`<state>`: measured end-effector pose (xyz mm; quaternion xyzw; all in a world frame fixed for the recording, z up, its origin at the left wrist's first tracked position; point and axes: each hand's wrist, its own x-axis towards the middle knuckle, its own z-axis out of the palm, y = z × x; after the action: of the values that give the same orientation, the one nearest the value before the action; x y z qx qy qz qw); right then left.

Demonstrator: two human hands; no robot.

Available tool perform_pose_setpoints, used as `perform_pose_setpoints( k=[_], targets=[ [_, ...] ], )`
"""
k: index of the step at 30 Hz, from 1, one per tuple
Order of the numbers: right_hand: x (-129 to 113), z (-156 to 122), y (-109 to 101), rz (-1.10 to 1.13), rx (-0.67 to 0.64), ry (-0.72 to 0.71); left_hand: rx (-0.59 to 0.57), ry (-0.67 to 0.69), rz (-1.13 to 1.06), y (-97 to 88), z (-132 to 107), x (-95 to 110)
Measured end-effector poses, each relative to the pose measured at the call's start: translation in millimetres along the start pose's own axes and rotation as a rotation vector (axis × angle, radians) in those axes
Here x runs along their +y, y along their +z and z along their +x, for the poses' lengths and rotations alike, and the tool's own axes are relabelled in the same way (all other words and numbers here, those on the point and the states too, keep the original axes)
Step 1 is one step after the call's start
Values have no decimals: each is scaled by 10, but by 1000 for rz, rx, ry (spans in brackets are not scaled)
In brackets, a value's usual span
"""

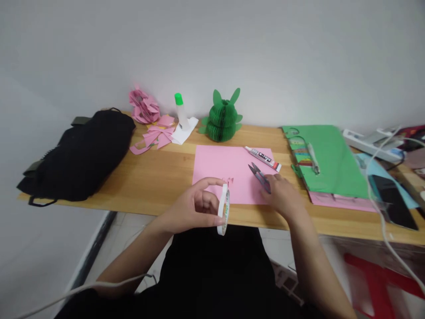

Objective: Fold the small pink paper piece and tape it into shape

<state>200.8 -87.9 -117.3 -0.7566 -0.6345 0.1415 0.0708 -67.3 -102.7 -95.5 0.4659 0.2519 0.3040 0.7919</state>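
Before you on the brown wooden bench (156, 177), the rounded green paper figure (223, 125) stands behind the rectangular pink paper sheet (224, 163).

Legible: "B-7000", pale characters on a dark band, along the side of the tube (263, 158); finer print there too small to read. Tape roll (223, 209): green lettering on the ring's inner face, steeply angled, wording not decipherable.

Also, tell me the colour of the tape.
The tape is white, with green print inside its ring; see the head view.
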Motion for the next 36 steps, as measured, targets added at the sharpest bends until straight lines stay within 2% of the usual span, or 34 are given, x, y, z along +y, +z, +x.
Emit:
perform_pose_setpoints(
  k=[4, 8, 11, 15, 17, 20, 25, 36],
  targets=[
    [-35, 98, 109, -52, -47, 3, -20, -18, 20, 17, 22, 55],
    [-9, 184, 147, 36, -53, 30, 6, -54, 22, 39, 22, 107],
    [41, 128, 52, 228, -111, -60, 27, -76, 32, 44, 25, 142],
    [55, -118, -189, 502, -301, -264, 36, -113, 66, 44, 43, 188],
    [25, -231, -305, 581, -346, -324, 29, -131, 81, 52, 58, 213],
    [-60, -303, -434, 667, -334, -353, 13, -163, 99, 81, 84, 251],
    [-221, -259, -544, 711, -341, -412, -8, -190, 142, 130, 114, 300],
    [-319, -211, -559, 725, -274, -428, -35, -228, 156, 136, 153, 302]
  ],
)
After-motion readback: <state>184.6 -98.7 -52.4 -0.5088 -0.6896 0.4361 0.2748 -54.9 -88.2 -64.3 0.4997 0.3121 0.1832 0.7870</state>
